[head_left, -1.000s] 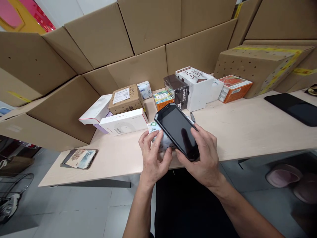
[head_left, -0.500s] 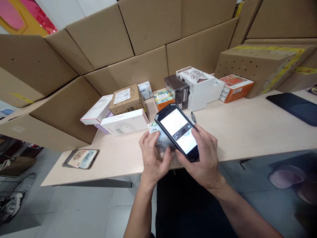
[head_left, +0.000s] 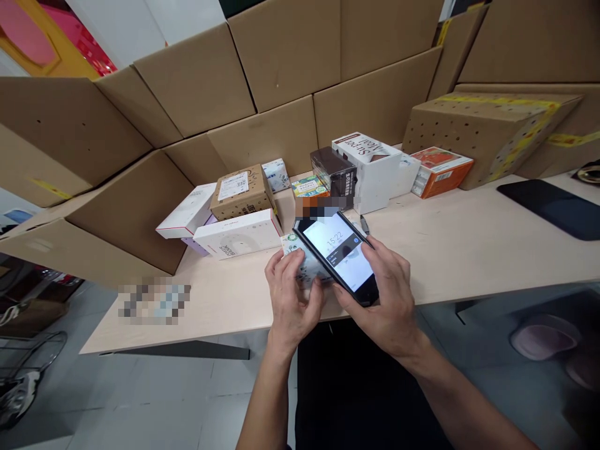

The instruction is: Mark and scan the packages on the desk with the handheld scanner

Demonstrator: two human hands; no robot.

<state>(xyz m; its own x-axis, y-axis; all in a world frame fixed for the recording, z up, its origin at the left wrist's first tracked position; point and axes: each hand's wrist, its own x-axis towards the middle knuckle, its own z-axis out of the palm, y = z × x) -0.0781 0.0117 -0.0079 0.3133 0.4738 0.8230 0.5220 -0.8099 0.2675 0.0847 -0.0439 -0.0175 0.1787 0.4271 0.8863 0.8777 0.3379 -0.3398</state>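
A black smartphone [head_left: 340, 253] with a lit screen reading 15:22 lies tilted in my right hand [head_left: 384, 287], which is closed round its lower end. Below and left of it, my left hand [head_left: 294, 292] is closed on a small white box with a blue leaf pattern [head_left: 310, 269], fingers on top and thumb at the near side. The phone's left edge covers part of that box. Just behind the phone stand an orange and green box [head_left: 307, 185] and a dark brown box [head_left: 332, 174]. Pixelation blurs the phone's top end.
Left of my hands are a white power bank box [head_left: 239, 236], a brown carton [head_left: 244, 190] and a pixelated item [head_left: 154, 302]. To the right stand a tall white box [head_left: 370, 165], an orange box [head_left: 442, 172] and a dark flat device [head_left: 546, 206]. Cardboard walls [head_left: 276, 140] close off the table's back.
The phone's screen has gone from dark to lit and now shows a clock. Both hands keep their grip. The view has shifted slightly.
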